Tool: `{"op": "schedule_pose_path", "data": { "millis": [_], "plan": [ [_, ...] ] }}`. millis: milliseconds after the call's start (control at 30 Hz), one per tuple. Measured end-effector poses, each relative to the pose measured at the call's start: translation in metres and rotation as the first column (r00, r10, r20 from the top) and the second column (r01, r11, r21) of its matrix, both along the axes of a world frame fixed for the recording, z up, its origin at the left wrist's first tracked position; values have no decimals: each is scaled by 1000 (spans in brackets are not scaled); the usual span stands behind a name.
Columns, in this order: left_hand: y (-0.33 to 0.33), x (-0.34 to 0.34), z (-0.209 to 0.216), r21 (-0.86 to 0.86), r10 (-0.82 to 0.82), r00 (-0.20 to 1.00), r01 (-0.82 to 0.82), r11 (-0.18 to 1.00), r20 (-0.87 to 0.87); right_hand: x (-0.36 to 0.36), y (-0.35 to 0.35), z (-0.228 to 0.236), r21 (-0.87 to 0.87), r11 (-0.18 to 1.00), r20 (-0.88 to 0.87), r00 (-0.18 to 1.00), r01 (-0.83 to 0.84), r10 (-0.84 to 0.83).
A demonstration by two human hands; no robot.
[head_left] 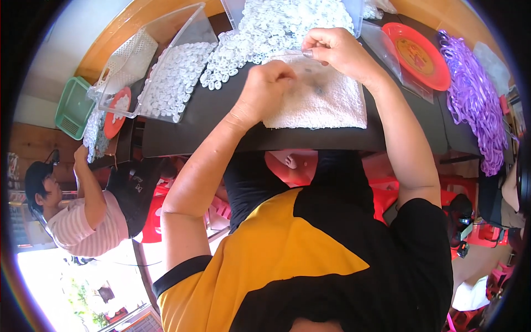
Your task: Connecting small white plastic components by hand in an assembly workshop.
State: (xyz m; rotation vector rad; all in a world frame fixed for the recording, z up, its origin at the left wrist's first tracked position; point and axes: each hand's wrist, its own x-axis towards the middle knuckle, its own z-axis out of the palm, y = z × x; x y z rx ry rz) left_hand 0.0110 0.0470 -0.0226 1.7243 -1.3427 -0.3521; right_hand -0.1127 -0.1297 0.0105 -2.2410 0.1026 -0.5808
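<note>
My left hand (265,88) is over the left edge of a white towel (343,110), its fingers curled in and a little blurred at the tips. Any item in those fingers is hidden or too small to name. Above the towel's far right part, my right hand (337,51) has thumb and forefinger pinched together; what they grip, if anything, I cannot make out. Small dark marks show on the towel between the hands. Just beyond lies a heap of small white oval plastic pieces (243,52), spilling from a clear bin (358,16).
Another clear bin (180,27) of white pieces stands left, near a white basket (130,61) and green basket (69,108). To the right are a red plate (437,74) and purple ribbons (475,94) on the dark table (221,119). A co-worker (88,216) sits at left.
</note>
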Motion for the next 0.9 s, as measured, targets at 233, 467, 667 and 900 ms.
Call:
{"op": "schedule_pose_path", "data": {
  "millis": [233,467,667,900],
  "plan": [
    [-1,-6,19,-66,33,888,-71,995,-460,-2,4,6,-52,998,-11,1000,-23,22],
    [-16,-8,21,-220,-33,678,-191,957,-735,1,2,4,187,977,-169,976,-105,137],
    [-26,-15,21,-279,-66,675,-212,937,-735,0,5,7,337,939,-182,975,-62,130],
    [-32,-16,33,-312,-73,730,-196,930,-679,-5,2,14,396,918,-179,979,-17,95]
  ]
}}
